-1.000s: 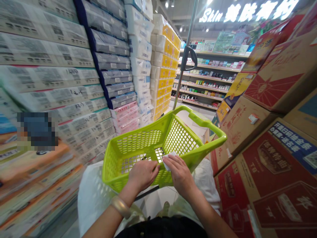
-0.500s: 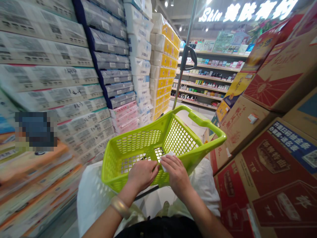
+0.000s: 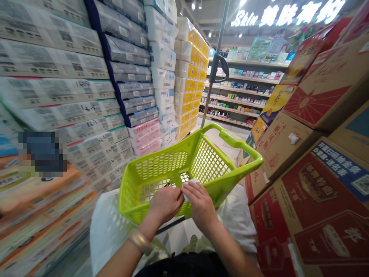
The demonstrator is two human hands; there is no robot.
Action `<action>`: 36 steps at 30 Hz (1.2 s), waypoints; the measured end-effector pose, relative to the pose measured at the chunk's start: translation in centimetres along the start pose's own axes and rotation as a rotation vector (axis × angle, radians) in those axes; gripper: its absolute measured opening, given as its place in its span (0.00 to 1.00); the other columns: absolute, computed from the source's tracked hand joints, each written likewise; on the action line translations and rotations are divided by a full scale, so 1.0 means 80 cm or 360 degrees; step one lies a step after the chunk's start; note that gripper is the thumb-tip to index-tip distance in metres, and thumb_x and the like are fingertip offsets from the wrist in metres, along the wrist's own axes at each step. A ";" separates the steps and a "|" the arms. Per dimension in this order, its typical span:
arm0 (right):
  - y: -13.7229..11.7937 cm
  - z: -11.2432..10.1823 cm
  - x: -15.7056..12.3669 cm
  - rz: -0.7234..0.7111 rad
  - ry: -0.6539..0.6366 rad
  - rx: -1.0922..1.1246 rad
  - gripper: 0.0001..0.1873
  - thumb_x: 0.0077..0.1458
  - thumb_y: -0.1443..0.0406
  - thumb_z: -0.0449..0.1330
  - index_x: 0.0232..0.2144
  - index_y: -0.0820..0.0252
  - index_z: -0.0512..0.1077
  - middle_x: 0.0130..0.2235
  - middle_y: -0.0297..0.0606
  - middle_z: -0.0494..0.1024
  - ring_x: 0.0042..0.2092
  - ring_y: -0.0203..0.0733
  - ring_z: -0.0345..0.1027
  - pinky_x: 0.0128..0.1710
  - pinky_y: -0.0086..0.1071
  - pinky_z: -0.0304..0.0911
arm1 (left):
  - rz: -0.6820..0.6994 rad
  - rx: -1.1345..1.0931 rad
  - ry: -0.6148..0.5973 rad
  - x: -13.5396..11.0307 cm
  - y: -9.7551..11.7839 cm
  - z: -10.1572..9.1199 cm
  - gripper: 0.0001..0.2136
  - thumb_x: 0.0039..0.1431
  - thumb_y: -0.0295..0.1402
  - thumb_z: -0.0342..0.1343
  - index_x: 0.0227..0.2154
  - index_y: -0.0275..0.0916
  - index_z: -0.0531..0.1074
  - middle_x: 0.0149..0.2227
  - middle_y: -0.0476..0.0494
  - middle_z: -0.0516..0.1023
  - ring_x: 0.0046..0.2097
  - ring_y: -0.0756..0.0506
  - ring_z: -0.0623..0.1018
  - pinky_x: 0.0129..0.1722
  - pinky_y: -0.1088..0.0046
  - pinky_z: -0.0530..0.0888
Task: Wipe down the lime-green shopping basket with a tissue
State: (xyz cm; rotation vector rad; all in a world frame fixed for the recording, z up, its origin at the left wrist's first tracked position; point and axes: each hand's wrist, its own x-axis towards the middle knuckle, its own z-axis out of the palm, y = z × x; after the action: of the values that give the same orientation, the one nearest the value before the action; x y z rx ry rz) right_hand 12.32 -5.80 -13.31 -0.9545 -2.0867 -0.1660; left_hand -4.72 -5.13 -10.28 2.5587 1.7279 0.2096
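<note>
A bright green shopping basket (image 3: 198,134) with perforated walls is right in front of me, its handle loop (image 3: 245,144) at the right. My left hand (image 3: 165,203) is closed around the basket's near rim, a gold-coloured bracelet on its wrist. Just beside it, my right hand (image 3: 200,201) presses a white tissue (image 3: 186,195) against the same rim. The tissue sticks out past the fingers. Both sets of fingertips are partly hidden.
Packs of paper goods (image 3: 83,90) are stacked at the left, with yellow-and-white packs (image 3: 188,77) beyond. Cardboard cartons (image 3: 311,200) rise close on the right. A metal pole with a dark grip (image 3: 215,69) stands behind the basket. Product shelves (image 3: 242,88) line the back.
My right hand has slid a little left along the rim with the tissue, closer to my left hand. My left hand and the basket have barely moved.
</note>
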 end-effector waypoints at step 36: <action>0.083 -0.104 0.008 0.0394 0.0520 -0.0432 0.26 0.54 0.78 0.46 0.47 0.59 0.76 0.48 0.43 0.80 0.55 0.46 0.70 0.60 0.49 0.59 | 0.0294 0.0049 0.0108 0.027 -0.073 -0.013 0.18 0.62 0.42 0.44 0.28 0.41 0.75 0.29 0.44 0.79 0.34 0.43 0.76 0.38 0.67 0.67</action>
State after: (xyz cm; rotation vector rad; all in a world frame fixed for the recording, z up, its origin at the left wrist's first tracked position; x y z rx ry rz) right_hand 21.79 -4.22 -8.71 -1.2476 -1.6585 -0.4531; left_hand -9.48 -0.97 -9.72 2.7654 1.5249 0.2825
